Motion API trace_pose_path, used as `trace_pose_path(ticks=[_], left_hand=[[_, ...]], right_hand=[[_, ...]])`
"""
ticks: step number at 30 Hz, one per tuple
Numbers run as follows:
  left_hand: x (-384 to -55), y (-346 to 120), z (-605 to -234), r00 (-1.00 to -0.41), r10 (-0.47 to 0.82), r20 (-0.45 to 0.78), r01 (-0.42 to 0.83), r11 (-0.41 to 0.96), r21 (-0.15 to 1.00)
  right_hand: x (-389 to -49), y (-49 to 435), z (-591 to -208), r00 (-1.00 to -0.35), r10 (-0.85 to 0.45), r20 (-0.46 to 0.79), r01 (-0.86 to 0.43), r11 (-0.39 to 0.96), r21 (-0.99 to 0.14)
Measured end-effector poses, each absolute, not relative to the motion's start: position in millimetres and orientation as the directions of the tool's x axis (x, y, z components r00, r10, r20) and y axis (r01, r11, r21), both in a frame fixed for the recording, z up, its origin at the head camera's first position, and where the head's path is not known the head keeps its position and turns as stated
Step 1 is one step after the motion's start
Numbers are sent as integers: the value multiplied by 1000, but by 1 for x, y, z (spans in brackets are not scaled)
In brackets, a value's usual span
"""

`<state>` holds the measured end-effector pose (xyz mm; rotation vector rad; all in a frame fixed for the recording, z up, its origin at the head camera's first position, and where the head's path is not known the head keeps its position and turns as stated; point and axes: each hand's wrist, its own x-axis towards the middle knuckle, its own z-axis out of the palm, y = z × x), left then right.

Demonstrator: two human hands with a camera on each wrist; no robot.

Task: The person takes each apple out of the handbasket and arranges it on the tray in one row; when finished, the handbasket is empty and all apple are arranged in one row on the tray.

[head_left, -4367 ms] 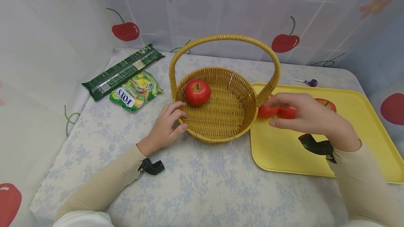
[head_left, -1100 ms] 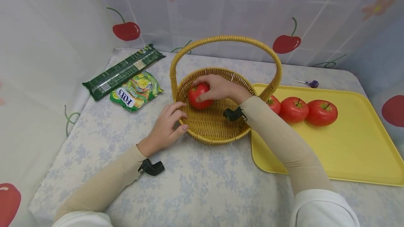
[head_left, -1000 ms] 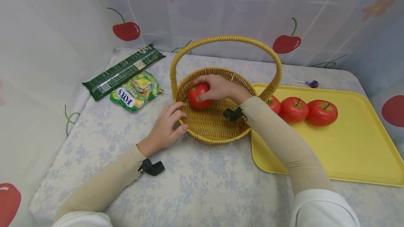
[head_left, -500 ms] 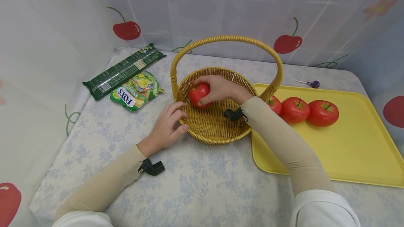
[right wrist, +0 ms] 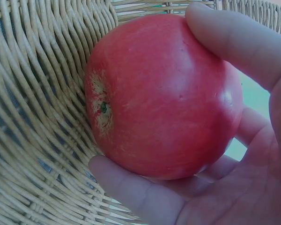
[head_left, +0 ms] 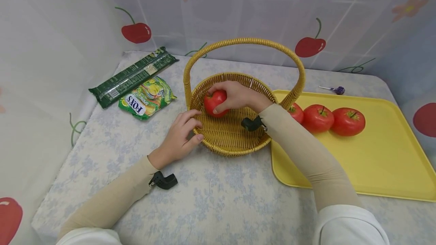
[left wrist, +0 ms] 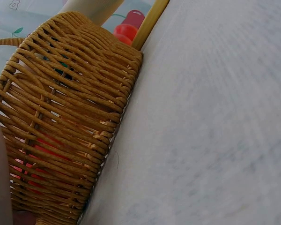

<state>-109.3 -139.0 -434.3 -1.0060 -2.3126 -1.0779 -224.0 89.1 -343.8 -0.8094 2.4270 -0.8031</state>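
In the head view a yellow wicker basket (head_left: pixel 235 139) with a tall arched handle stands at mid-table. My right hand (head_left: pixel 238 94) reaches inside it and grips a red apple (head_left: pixel 215 103) near the left wall. The right wrist view shows the thumb on one side of the apple (right wrist: pixel 164 98) and fingers on the other, its stem end turned toward the wicker. At the basket's left rim, my left hand (head_left: pixel 180 133) holds on with bent fingers and thumb. The left wrist view shows the basket's outer wall (left wrist: pixel 70 112) close up; most of that hand is hidden.
To the right lies a yellow tray (head_left: pixel 381 162) with three red apples (head_left: pixel 318 119) in a row, one partly covered by the basket and sleeve. A lollipop (head_left: pixel 337 90) lies behind it. At left are a long green packet (head_left: pixel 134 76) and a FOX'S bag (head_left: pixel 146 99).
My right hand has moved from above the tray's apples into the basket and taken hold of the apple there, which shifted slightly. For the last second both hands have stayed nearly still.
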Motion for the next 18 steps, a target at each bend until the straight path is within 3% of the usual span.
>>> trace_pose_path(ticks=[18], left_hand=[[-108,-139,-432,-676,448,585,736,447,508]], right_hand=[[-223,88,-344,-708,-664,-242,-383,648,-658]])
